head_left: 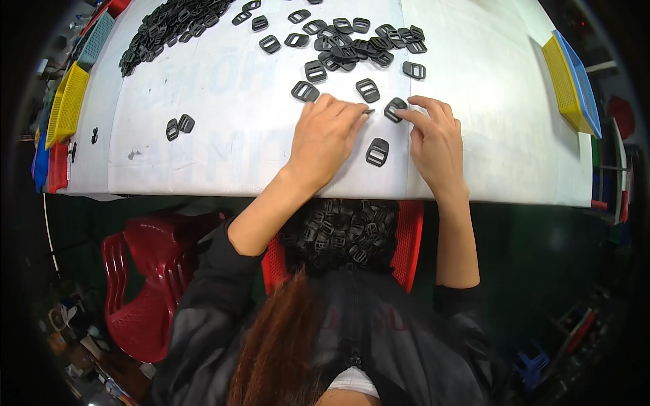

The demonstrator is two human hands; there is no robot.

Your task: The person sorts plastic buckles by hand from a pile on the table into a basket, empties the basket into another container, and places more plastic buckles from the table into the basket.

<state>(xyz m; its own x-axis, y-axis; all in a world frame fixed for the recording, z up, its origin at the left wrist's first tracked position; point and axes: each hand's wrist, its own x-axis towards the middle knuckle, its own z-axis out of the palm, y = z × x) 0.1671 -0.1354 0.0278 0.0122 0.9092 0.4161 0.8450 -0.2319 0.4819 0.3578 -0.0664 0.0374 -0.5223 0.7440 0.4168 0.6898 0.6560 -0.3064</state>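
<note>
L to R, via head cam: I see two loose buckles point(172, 130) mid-left on the white tabletop point(223, 149); left hand point(323, 139), nr. ctr., pinches a small dark piece point(369, 111), mostly hidden, prob. a buckle edge-on; right hand point(435, 145), just R of ctr., has fingertips on a black buckle point(393, 106), though I can't tell if it's gripped. Buckles look light, stiff, slightly slick, hardly fragile; best hold, I'd est., opp. side rims.

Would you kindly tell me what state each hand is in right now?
Left hand: closed, pinching a dark piece, mostly hidden by the fingers.
Right hand: open, a finger touching a black buckle.
</note>
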